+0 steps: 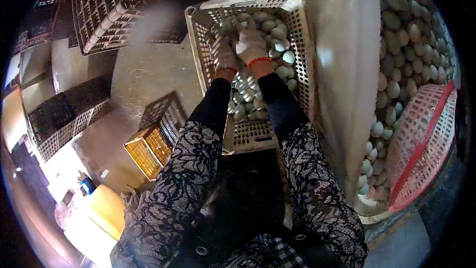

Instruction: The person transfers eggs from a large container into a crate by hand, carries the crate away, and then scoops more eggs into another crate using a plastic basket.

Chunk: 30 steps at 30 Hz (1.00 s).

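Both of my hands wear pale, dirty gloves and reach into a plastic crate [196,52] with perforated walls, which holds many pale eggs [248,94]. My left hand [223,54] is over the eggs at the crate's left side. Close beside it, my right hand [250,44] is lower in the same heap, with a red-orange band at its wrist. The fingers of both hands blend into the dim eggs, so their grip does not show clearly. Several whiter eggs lie just right of my right hand.
On the right, a large pale-walled tub [342,44] holds a deep heap of eggs [396,64], with a pink perforated basket [421,144] tilted on them. A yellow crate [148,154] stands on the floor at left. Stacked dark crates [101,15] are at upper left.
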Motion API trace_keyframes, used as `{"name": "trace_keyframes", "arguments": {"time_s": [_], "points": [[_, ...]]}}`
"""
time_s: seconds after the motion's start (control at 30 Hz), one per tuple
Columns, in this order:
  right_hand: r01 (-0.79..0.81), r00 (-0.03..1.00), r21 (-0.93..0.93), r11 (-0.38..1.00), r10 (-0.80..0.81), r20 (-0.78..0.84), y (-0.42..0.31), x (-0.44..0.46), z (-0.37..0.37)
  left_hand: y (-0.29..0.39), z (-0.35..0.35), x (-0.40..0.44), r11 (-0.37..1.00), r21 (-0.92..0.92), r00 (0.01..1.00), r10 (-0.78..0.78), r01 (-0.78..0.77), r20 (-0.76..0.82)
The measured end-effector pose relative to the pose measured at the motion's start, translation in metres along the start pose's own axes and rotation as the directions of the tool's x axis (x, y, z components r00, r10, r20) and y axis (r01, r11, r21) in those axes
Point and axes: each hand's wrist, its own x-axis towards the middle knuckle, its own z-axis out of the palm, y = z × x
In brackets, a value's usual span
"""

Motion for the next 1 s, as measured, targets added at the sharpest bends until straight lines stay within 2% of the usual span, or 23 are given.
{"name": "trace_keyframes", "arguments": {"time_s": [0.07, 0.2, 0.23, 0.3, 0.33, 0.4, 0.43, 0.5, 0.53, 0.6, 0.63, 0.7, 0.73, 0.77, 0.83, 0.87, 0.9, 0.97, 1.0], "points": [[0.016, 0.999, 0.055, 0.998, -0.019, 0.050, 0.001, -0.003, -0.003, 0.010, -0.014, -0.007, 0.996, -0.052, 0.991, -0.064, 0.071, 0.121], [0.112, 0.993, 0.000, 0.994, -0.112, 0.040, 0.013, 0.008, 0.020, 0.018, -0.026, -0.015, 0.991, -0.067, 0.977, -0.104, 0.118, 0.185], [0.224, 0.973, -0.083, 0.971, -0.219, 0.067, 0.018, 0.018, 0.035, 0.019, -0.029, -0.014, 0.990, -0.067, 0.975, -0.107, 0.122, 0.195], [0.334, 0.942, -0.160, 0.929, -0.322, 0.097, 0.008, 0.024, 0.031, 0.021, -0.029, -0.015, 0.988, -0.073, 0.970, -0.114, 0.133, 0.216], [0.319, 0.941, -0.219, 0.922, -0.280, 0.190, 0.003, 0.027, 0.031, 0.022, -0.029, -0.015, 0.988, -0.074, 0.968, -0.118, 0.137, 0.221], [0.343, 0.938, -0.297, 0.891, -0.340, 0.065, -0.005, 0.020, 0.022, 0.021, -0.029, -0.014, 0.987, -0.073, 0.965, -0.123, 0.143, 0.230], [0.345, 0.938, -0.297, 0.891, -0.341, 0.066, -0.006, 0.018, 0.016, 0.021, -0.029, -0.013, 0.987, -0.072, 0.964, -0.125, 0.145, 0.235], [0.433, 0.895, -0.241, 0.869, -0.447, -0.004, -0.003, 0.020, 0.009, 0.019, -0.025, -0.011, 0.987, -0.068, 0.962, -0.126, 0.146, 0.244], [0.433, 0.894, -0.244, 0.868, -0.447, -0.003, -0.004, 0.023, 0.011, 0.020, -0.022, -0.010, 0.987, -0.065, 0.959, -0.129, 0.150, 0.251], [0.119, 0.992, -0.120, 0.986, -0.113, 0.055, -0.004, 0.030, 0.022, 0.021, -0.019, -0.008, 0.987, -0.060, 0.957, -0.131, 0.151, 0.260], [0.116, 0.992, -0.124, 0.985, -0.109, 0.058, 0.006, 0.026, 0.025, 0.021, -0.016, -0.008, 0.987, -0.054, 0.955, -0.135, 0.154, 0.265], [0.246, 0.940, -0.134, 0.960, -0.270, -0.209, 0.016, 0.010, 0.006, 0.019, -0.004, -0.008, 0.986, -0.043, 0.950, -0.142, 0.160, 0.279], [0.172, 0.955, -0.212, 0.962, -0.216, -0.204, 0.019, 0.008, -0.002, 0.018, 0.003, -0.007, 0.986, -0.035, 0.947, -0.146, 0.163, 0.286], [0.171, 0.957, -0.218, 0.961, -0.215, -0.194, 0.028, 0.003, -0.007, 0.018, 0.009, -0.006, 0.985, -0.024, 0.944, -0.154, 0.168, 0.292], [0.189, 0.910, -0.366, 0.911, -0.303, -0.284, 0.047, -0.007, -0.018, 0.027, 0.001, 0.008, 0.990, 0.010, 0.941, -0.140, 0.144, 0.307], [0.094, 0.955, -0.429, 0.898, -0.203, -0.214, 0.051, -0.007, -0.014, 0.036, -0.013, 0.020, 0.993, 0.031, 0.944, -0.122, 0.118, 0.306], [0.093, 0.956, -0.429, 0.899, -0.201, -0.213, 0.053, -0.006, -0.017, 0.043, -0.030, 0.023, 0.993, 0.109, 0.957, -0.067, 0.037, 0.281], [0.047, 0.992, -0.394, 0.918, -0.090, -0.090, 0.059, 0.000, -0.019, 0.019, -0.010, 0.017, 0.994, 0.109, 0.945, -0.066, 0.033, 0.319], [0.058, 0.958, -0.488, 0.871, -0.186, -0.220, 0.078, 0.011, -0.002, 0.012, -0.008, 0.013, 0.994, 0.102, 0.925, -0.067, 0.031, 0.374]]}}
